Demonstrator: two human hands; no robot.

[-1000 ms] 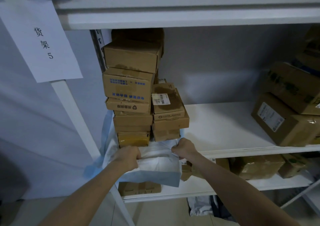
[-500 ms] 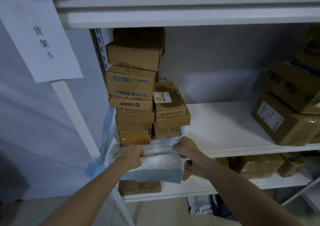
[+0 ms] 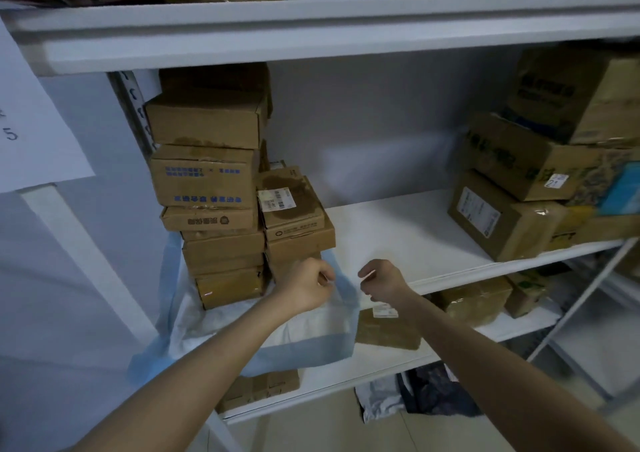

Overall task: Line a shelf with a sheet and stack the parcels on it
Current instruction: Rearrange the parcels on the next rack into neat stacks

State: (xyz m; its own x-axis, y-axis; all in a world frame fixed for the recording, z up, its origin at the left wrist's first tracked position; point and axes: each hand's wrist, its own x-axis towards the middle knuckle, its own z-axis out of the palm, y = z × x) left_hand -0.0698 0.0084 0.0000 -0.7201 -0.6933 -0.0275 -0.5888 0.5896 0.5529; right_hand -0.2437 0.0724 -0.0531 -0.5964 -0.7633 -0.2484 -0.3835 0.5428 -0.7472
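Note:
A white sheet with a pale blue border lies under two stacks of brown parcels at the left end of the white middle shelf. Its front part hangs over the shelf's edge. The tall stack stands beside the left upright, and a shorter stack is just to its right. My left hand grips the sheet's right edge in front of the shorter stack. Just right of that edge, my right hand has curled fingers. Whether it pinches the sheet is unclear.
More brown boxes are piled at the shelf's right end. The upper shelf board runs overhead. Parcels sit on the lower shelf. A paper label hangs on the left, above the slanted upright.
Both hands let go of the bunched front of the sheet and moved right toward its right edge. The sheet's front now hangs flat over the shelf edge.

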